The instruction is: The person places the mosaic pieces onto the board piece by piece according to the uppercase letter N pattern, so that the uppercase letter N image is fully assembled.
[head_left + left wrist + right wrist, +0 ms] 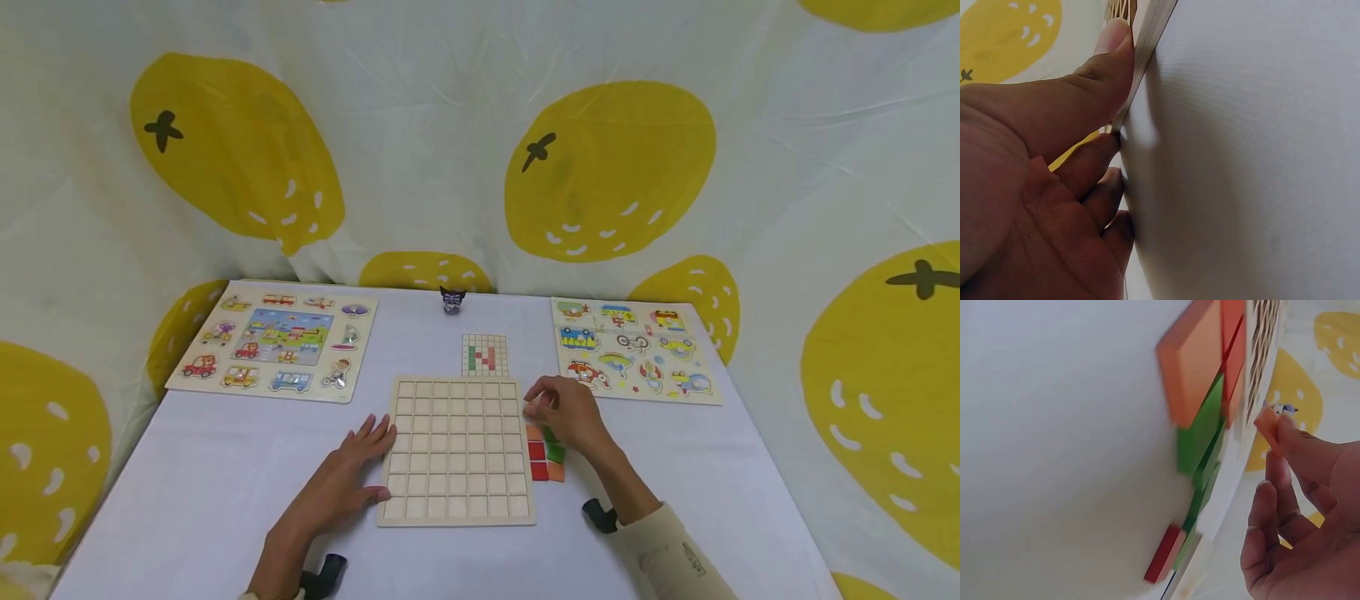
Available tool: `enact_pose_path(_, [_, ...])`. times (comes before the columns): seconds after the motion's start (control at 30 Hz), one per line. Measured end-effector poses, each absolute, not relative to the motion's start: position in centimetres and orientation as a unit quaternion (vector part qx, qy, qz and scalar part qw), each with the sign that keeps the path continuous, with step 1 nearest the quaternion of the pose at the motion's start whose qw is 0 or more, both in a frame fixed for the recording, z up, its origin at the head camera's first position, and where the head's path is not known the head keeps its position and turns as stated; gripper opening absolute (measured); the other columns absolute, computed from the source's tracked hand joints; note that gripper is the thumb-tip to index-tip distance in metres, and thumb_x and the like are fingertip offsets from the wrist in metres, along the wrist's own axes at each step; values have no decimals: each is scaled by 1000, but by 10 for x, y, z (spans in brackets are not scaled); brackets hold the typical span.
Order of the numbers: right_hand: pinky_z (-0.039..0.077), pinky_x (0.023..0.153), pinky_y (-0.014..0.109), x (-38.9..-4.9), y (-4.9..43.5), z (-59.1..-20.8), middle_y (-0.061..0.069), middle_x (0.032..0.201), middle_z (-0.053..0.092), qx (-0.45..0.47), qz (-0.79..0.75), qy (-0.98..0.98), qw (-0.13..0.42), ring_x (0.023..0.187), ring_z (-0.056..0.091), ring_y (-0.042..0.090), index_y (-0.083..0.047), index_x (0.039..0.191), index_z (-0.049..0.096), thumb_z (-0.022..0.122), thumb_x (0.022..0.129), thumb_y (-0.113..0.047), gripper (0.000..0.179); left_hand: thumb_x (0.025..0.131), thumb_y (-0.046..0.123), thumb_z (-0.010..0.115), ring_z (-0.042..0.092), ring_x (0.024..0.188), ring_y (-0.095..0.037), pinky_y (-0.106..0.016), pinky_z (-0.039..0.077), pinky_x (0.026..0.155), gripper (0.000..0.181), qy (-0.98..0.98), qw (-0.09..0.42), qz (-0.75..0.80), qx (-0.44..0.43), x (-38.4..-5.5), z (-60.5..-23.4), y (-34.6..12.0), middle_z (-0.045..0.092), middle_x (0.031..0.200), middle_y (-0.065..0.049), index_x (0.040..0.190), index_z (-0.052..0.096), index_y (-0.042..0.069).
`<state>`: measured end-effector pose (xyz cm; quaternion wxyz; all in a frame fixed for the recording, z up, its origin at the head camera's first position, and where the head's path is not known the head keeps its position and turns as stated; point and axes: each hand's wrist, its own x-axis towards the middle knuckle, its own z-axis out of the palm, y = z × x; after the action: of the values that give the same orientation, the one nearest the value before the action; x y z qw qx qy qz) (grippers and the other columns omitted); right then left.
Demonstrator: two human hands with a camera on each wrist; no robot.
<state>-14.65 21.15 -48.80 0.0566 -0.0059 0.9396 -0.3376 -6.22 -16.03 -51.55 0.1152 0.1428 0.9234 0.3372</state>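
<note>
A square wooden grid board [459, 454] lies flat on the white table, its cells bare. My left hand [341, 479] rests at the board's left edge, fingers spread; in the left wrist view the thumb [1113, 50] lies against the board's side. My right hand [566, 408] is over the board's upper right edge. Between its thumb and index finger it pinches an orange tile [1268, 429], raised off the table. Below that hand, red tiles [537, 461], green tiles [555, 448] and orange tiles [556, 472] lie beside the board, partly hidden by the hand.
A small pattern card [485, 367] with green and red squares lies just beyond the board. Behind it stands a small dark figurine [452, 301]. Picture puzzle boards lie at the back left [225, 350] and back right [675, 375]. A fruit-print curtain [420, 150] hangs behind the table.
</note>
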Motion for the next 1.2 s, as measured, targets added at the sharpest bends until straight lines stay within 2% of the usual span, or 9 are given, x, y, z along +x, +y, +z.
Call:
enact_pose_path(0.33, [52, 62, 27, -139, 185, -485, -3, 80, 68, -8, -367, 927, 70, 80, 60, 18, -23, 98, 77, 86, 90, -20, 12, 78, 14, 92, 19, 166, -32, -55, 17, 135, 95, 923, 120, 340, 138, -62, -514, -159, 31, 174, -7, 161, 45, 10])
enact_pose_path(0.67, [51, 67, 28, -135, 161, -489, -7, 75, 69, -37, -376, 922, 87, 78, 61, 15, -22, 94, 78, 85, 91, -17, 9, 79, 14, 92, 19, 166, -32, -55, 17, 135, 94, 922, 121, 343, 135, -62, -514, -159, 31, 174, -6, 161, 45, 10])
enact_pose_path(1.2, [47, 75, 31, -138, 139, -499, -10, 71, 63, -70, -316, 945, 53, 83, 57, 13, -23, 86, 79, 88, 88, -18, 10, 78, 14, 92, 19, 166, -31, -53, 16, 136, 95, 923, 120, 341, 130, -62, -514, -158, 31, 174, -6, 161, 45, 11])
